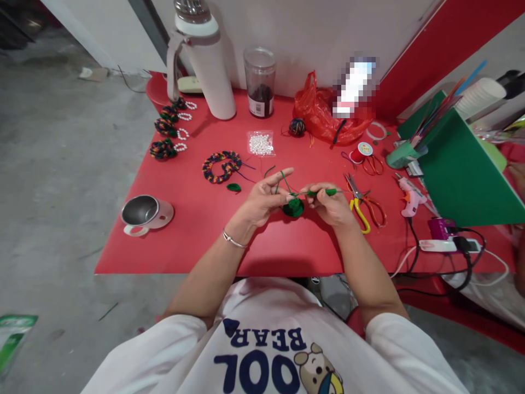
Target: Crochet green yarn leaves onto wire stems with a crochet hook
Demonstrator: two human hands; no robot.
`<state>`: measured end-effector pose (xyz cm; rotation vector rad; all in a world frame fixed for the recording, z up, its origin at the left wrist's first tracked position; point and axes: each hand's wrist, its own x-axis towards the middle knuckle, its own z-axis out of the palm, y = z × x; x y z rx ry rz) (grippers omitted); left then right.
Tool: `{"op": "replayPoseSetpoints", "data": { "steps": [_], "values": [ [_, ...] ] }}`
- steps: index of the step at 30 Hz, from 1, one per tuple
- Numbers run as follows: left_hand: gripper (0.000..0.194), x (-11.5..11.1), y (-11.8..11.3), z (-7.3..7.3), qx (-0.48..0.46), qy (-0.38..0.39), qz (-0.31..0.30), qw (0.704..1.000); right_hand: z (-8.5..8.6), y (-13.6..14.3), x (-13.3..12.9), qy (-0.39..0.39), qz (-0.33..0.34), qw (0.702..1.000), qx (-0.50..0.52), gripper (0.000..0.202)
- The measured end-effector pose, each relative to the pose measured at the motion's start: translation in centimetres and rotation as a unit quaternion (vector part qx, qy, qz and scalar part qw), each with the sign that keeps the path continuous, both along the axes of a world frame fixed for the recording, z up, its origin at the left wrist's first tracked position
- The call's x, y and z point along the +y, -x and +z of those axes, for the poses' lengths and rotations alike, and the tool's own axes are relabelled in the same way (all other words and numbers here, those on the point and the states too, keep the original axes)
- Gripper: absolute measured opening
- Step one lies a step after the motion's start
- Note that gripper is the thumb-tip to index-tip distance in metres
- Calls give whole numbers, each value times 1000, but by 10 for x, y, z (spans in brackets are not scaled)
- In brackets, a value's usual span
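A small round piece of green crochet (293, 207) is pinched between the thumb and fingers of my left hand (264, 200). Green yarn (283, 180) loops over that hand's raised index finger. My right hand (331, 206) grips a crochet hook (328, 192) with a green handle, its thin shaft pointing left at the crochet piece. A small green crocheted leaf shape (233, 187) lies left of my left hand. Beyond it rests a multicoloured crocheted strip (219, 167), curled into a loop. Scissors (357, 191) with open blades lie just right of my right hand.
A metal mug (147, 214) stands at the left, a tall bottle (211, 65) and clear jar (260, 82) at the back. A bead packet (261, 143), yarn ball (297, 127) and red bag (315, 109) lie beyond my hands. A glue gun (410, 197) and power strip (447, 245) occupy the right.
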<state>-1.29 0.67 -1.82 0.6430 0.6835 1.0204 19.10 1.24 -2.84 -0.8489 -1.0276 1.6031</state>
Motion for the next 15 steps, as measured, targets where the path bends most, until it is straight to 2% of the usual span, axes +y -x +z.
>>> {"op": "replayPoseSetpoints", "data": {
  "steps": [4,10,15],
  "values": [
    [89,-1,3,4,8,-4,-19,1000,3,-3,-1,-42,-2,999,-35,41],
    [87,-1,8,4,15,-6,-51,999,-1,-14,0,-123,11,989,-79,31],
    [83,0,10,4,17,1,-76,997,7,-17,-1,-182,23,976,-118,26]
  ]
}}
